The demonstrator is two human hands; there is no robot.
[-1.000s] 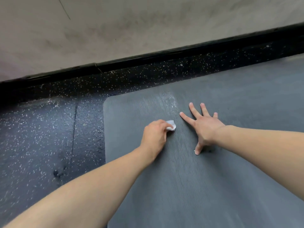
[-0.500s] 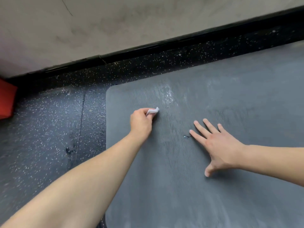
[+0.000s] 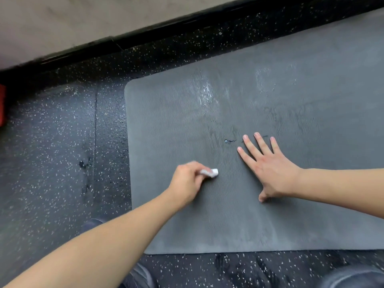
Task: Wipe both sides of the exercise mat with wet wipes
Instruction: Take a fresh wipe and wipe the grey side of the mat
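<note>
I see the grey exercise mat [image 3: 270, 215] lying flat on the black speckled rubber floor [image 3: 52, 163], its rounded left end toward the left of the scene and its near edge running just ahead of my view's bottom. The mat's ribbed surface carries shiny wet streaks [image 3: 205, 92] toward its far side, with a fainter patch further right.

My left hand [image 3: 187, 183] sits on the mat's left portion, fingers curled around a small white wet wipe [image 3: 209, 173], which pokes out on the hand's right side and touches the mat. My right hand [image 3: 270, 169] lies flat on the mat just right of the wipe, fingers straight and spread, palm down, gripping nothing. Just beyond its fingertips [image 3: 245, 138] I notice a small dark mark [image 3: 229, 140] on the mat; I cannot tell whether it is a tear or a bit of debris.

Around the mat: a black baseboard [image 3: 145, 38] runs along the far side, with a pale wall [image 3: 83, 17] above it. A red object [image 3: 2, 104] shows at the far left edge, mostly cut off. A floor seam [image 3: 96, 121] runs near to far, left of the mat, with a dark blotch [image 3: 82, 164] beside it. At the bottom, blurred dark grey shapes [image 3: 141, 275] sit near my left forearm and at the right corner; I cannot tell what they are. Nothing lies on the mat between my hands.
</note>
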